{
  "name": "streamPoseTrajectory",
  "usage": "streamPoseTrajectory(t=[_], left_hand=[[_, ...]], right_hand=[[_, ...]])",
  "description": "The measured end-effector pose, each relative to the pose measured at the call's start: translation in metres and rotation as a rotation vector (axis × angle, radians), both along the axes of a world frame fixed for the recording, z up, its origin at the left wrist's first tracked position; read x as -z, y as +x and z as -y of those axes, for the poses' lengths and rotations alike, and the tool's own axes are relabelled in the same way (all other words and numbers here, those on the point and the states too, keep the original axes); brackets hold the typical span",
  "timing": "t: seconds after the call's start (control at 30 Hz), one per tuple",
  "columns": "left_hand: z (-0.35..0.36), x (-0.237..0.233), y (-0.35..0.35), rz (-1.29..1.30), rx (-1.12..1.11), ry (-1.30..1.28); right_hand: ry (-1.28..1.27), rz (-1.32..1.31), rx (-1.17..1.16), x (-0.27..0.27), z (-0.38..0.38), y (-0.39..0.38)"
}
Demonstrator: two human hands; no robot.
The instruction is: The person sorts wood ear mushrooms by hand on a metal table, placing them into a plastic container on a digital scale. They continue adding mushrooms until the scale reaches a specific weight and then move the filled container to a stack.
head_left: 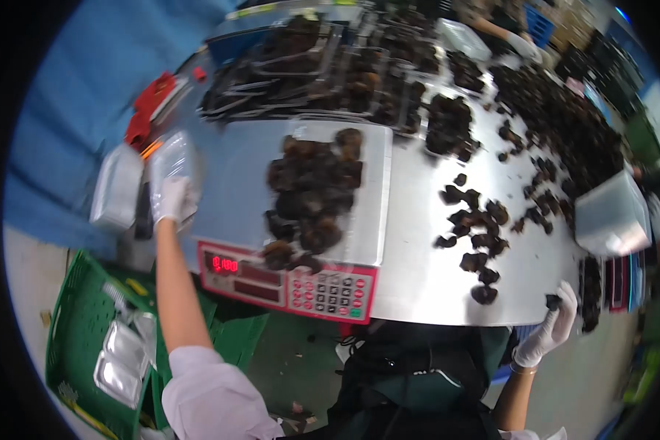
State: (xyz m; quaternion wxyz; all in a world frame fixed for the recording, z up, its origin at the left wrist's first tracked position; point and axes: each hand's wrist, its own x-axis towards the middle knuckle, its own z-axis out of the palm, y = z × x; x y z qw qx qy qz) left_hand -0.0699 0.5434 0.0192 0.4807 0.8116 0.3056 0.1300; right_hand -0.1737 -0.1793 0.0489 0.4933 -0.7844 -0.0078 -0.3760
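My left hand (173, 199), in a white glove, is closed on the near part of a clear plastic tray (174, 155) left of the scale. My gloved right hand (552, 330), at the table's front right edge, pinches a small dark piece (554, 301) at its fingertips. A heap of dark brown, shrivelled pieces like dried mushrooms (312, 194) lies on the metal pan of a red-framed scale (290, 282). Its lit red digits are blurred. Loose dark pieces (477, 231) lie on the table between the scale and my right hand.
Filled clear trays (271, 77) crowd the table behind the scale. A large dark heap (565, 121) covers the right side, by a whitish container (613, 214). More clear trays (117, 187) stand far left. A green crate (77, 323) sits below. Another person's gloved hand (522, 45) is at the back.
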Motion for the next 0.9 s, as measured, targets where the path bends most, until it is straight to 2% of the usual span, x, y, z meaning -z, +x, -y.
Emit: streamPoseTrajectory(t=[0.07, 0.1, 0.13, 0.17, 0.2, 0.27, 0.37, 0.4, 0.47, 0.57, 0.6, 0.67, 0.8, 0.83, 0.9], left_hand=[[-0.003, 0.008, 0.001, -0.015, 0.001, 0.048], [0.003, 0.008, 0.004, 0.036, -0.025, 0.045], [0.015, -0.001, 0.005, -0.016, -0.025, 0.226], [-0.015, 0.016, 0.012, -0.019, -0.006, 0.28], [-0.035, 0.028, 0.018, -0.008, -0.001, 0.282], [-0.071, 0.048, 0.024, -0.006, 0.006, 0.253], [-0.065, 0.04, 0.021, 0.009, 0.008, 0.349], [-0.06, 0.036, 0.021, -0.01, 0.011, 0.286], [-0.047, 0.03, 0.017, 0.028, 0.014, 0.206], [0.01, 0.003, 0.008, 0.07, -0.066, 0.011], [0.001, 0.005, 0.007, 0.011, -0.011, 0.076], [0.007, 0.006, 0.01, 0.015, -0.069, 0.02], [-0.002, 0.013, 0.016, -0.022, -0.149, 0.177], [-0.001, 0.013, 0.018, -0.046, -0.16, 0.251], [0.001, 0.014, 0.018, -0.057, -0.187, 0.241]], right_hand=[[-0.005, -0.151, 0.245, 0.043, 0.085, -0.061], [-0.357, -0.343, 0.409, 0.06, 0.118, -0.091], [-0.702, -0.55, 0.554, 0.075, 0.143, -0.119], [-0.493, -0.601, 0.648, 0.093, 0.16, -0.145], [-0.496, -0.604, 0.682, 0.087, 0.157, -0.15], [-0.021, -0.534, 0.495, 0.056, 0.114, -0.127], [-0.166, -0.533, 0.141, 0.032, 0.042, -0.062], [-0.241, -0.555, 0.005, 0.027, 0.02, -0.041], [-0.641, -0.383, -0.2, 0.014, -0.025, 0.008], [-0.821, -0.356, -0.333, 0.018, -0.055, 0.054], [-0.852, -0.361, -0.359, 0.016, -0.061, 0.063], [-0.93, -0.355, -0.515, 0.021, -0.054, 0.081], [-0.878, -0.386, -0.547, 0.021, -0.045, 0.099], [-0.732, -0.41, -0.561, 0.021, -0.044, 0.1], [-0.483, -0.483, -0.579, 0.017, -0.044, 0.099]])
